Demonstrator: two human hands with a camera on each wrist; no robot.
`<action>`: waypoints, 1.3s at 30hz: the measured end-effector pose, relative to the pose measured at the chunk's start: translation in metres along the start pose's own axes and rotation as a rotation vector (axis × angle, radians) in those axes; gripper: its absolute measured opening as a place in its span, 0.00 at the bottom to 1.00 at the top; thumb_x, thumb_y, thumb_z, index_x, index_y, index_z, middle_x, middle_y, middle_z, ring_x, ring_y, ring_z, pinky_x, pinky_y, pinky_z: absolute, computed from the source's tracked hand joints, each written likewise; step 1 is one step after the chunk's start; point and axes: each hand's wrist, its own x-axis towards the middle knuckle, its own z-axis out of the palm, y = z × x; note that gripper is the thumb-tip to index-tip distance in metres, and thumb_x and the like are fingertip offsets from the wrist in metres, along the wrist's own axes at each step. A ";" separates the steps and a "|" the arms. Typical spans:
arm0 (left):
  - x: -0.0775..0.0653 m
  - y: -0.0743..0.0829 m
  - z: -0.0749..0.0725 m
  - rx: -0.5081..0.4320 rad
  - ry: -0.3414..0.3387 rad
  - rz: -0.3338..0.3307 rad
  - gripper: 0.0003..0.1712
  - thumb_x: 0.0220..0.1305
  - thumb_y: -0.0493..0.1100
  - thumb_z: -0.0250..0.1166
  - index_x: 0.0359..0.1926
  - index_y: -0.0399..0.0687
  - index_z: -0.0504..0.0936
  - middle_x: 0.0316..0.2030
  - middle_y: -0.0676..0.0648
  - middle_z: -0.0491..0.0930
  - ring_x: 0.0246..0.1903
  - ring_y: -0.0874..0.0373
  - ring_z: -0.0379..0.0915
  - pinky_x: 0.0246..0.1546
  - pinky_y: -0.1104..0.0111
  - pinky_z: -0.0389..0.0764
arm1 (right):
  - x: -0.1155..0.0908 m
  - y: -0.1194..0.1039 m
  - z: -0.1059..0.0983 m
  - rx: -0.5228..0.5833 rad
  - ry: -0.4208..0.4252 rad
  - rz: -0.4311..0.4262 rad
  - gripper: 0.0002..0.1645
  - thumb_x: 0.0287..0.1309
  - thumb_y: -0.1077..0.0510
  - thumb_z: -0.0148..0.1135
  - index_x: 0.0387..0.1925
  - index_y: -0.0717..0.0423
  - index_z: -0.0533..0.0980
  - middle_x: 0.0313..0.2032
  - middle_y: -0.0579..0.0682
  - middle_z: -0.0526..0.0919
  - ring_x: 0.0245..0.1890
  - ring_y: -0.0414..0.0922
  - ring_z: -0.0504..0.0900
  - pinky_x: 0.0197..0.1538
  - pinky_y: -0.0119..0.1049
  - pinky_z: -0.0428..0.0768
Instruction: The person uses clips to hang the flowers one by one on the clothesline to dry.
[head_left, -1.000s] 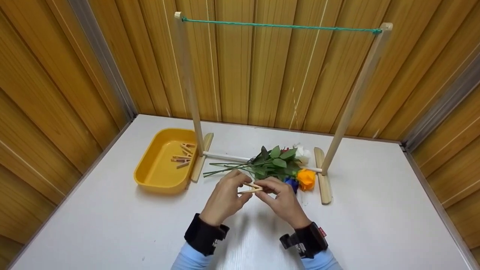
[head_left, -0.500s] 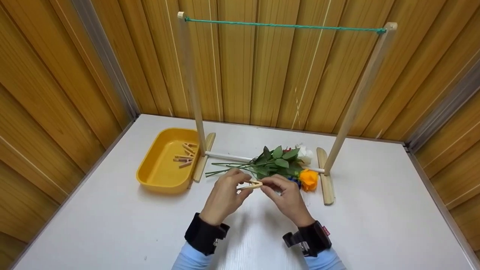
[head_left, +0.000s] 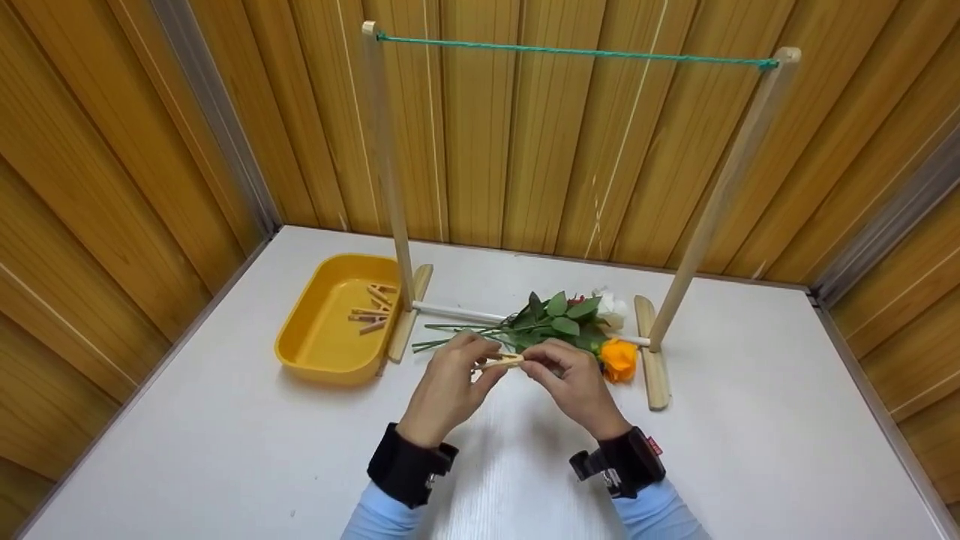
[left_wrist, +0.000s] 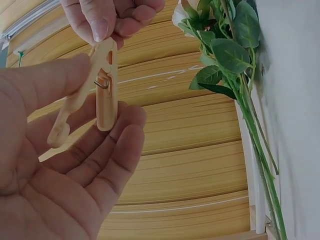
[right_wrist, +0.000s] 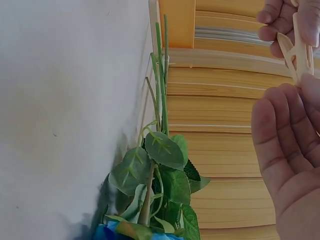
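Note:
Both hands meet over the near side of the flowers at a pale wooden clothespin [head_left: 508, 361]. My left hand [head_left: 448, 391] grips its spread legs between thumb and fingers; the left wrist view shows the metal spring [left_wrist: 102, 83] midway along the clothespin [left_wrist: 106, 102]. With thumb and fingertips, my right hand [head_left: 579, 390] pinches the opposite end. Behind the hands lie artificial flowers with green leaves [head_left: 559, 322], an orange bloom [head_left: 619, 360] and a white bloom [head_left: 613, 309]. A blue bloom [right_wrist: 112, 232] shows low in the right wrist view.
Left of the flowers, a yellow tray [head_left: 289, 330] contains several clothespins [head_left: 369, 319]. A wooden stand with a left post [head_left: 394, 187] and right post [head_left: 690, 247] carries a green cord [head_left: 577, 52] across its top. Wood-patterned panels [head_left: 472, 150] enclose the white table [head_left: 750, 420].
Both hands have lifted slightly up the picture with the clothespin, whose legs now look closer together. The head view has shifted a little. The flowers, tray and stand stay put.

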 end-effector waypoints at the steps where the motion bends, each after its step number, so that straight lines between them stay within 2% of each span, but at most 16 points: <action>1: 0.000 0.000 -0.001 -0.003 0.003 0.001 0.13 0.65 0.41 0.73 0.48 0.40 0.87 0.39 0.45 0.82 0.40 0.50 0.84 0.41 0.62 0.85 | 0.001 0.000 0.000 -0.005 -0.001 -0.009 0.05 0.63 0.64 0.70 0.40 0.56 0.86 0.35 0.47 0.86 0.32 0.37 0.83 0.37 0.28 0.83; 6: 0.002 0.001 -0.006 -0.015 0.028 -0.006 0.12 0.66 0.43 0.73 0.46 0.40 0.87 0.39 0.45 0.81 0.41 0.50 0.84 0.42 0.61 0.86 | 0.007 0.000 -0.002 -0.021 -0.013 -0.038 0.04 0.64 0.64 0.69 0.39 0.55 0.86 0.35 0.48 0.86 0.32 0.39 0.83 0.38 0.28 0.83; 9: 0.003 0.000 -0.010 -0.025 0.051 -0.018 0.12 0.65 0.41 0.73 0.47 0.39 0.87 0.39 0.44 0.81 0.42 0.50 0.85 0.42 0.61 0.86 | 0.013 0.000 -0.005 -0.045 -0.023 -0.019 0.04 0.64 0.64 0.70 0.39 0.56 0.87 0.35 0.47 0.86 0.34 0.39 0.83 0.40 0.27 0.83; 13: 0.003 -0.001 -0.013 -0.029 0.078 -0.028 0.11 0.65 0.39 0.73 0.46 0.39 0.87 0.38 0.44 0.80 0.41 0.52 0.85 0.42 0.62 0.86 | 0.024 0.000 -0.012 -0.109 -0.039 -0.012 0.04 0.63 0.64 0.70 0.39 0.59 0.87 0.37 0.47 0.87 0.36 0.40 0.83 0.42 0.28 0.83; 17: 0.003 -0.001 -0.015 -0.023 0.099 -0.040 0.10 0.65 0.40 0.73 0.45 0.41 0.87 0.38 0.45 0.80 0.39 0.52 0.83 0.41 0.62 0.85 | 0.034 0.002 -0.019 -0.177 -0.063 -0.040 0.04 0.64 0.65 0.69 0.40 0.62 0.86 0.37 0.48 0.86 0.34 0.43 0.84 0.40 0.31 0.84; 24: 0.002 -0.003 -0.016 -0.020 0.121 -0.042 0.11 0.65 0.41 0.73 0.45 0.40 0.87 0.38 0.44 0.79 0.40 0.49 0.82 0.41 0.61 0.85 | 0.049 0.012 -0.026 -0.300 -0.128 -0.011 0.04 0.65 0.67 0.67 0.40 0.60 0.86 0.39 0.51 0.86 0.37 0.47 0.85 0.43 0.39 0.85; 29: 0.001 -0.005 -0.017 -0.021 0.124 -0.042 0.11 0.65 0.40 0.73 0.45 0.39 0.87 0.37 0.42 0.80 0.38 0.49 0.81 0.40 0.61 0.84 | 0.057 0.023 -0.027 -0.438 -0.196 -0.012 0.05 0.64 0.68 0.67 0.40 0.62 0.85 0.39 0.53 0.86 0.40 0.50 0.84 0.45 0.46 0.85; 36: 0.001 -0.004 -0.017 -0.009 0.120 -0.060 0.11 0.65 0.40 0.73 0.45 0.40 0.87 0.37 0.45 0.79 0.38 0.53 0.81 0.41 0.62 0.85 | 0.068 0.041 -0.027 -0.674 -0.320 -0.085 0.09 0.59 0.72 0.68 0.42 0.65 0.86 0.39 0.57 0.84 0.41 0.54 0.85 0.44 0.45 0.86; 39: 0.001 -0.004 -0.017 -0.008 0.120 -0.058 0.11 0.65 0.41 0.73 0.45 0.40 0.87 0.37 0.45 0.79 0.38 0.52 0.81 0.41 0.62 0.85 | 0.073 0.047 -0.024 -0.764 -0.360 -0.120 0.10 0.56 0.74 0.69 0.39 0.66 0.86 0.36 0.57 0.84 0.39 0.54 0.85 0.42 0.46 0.86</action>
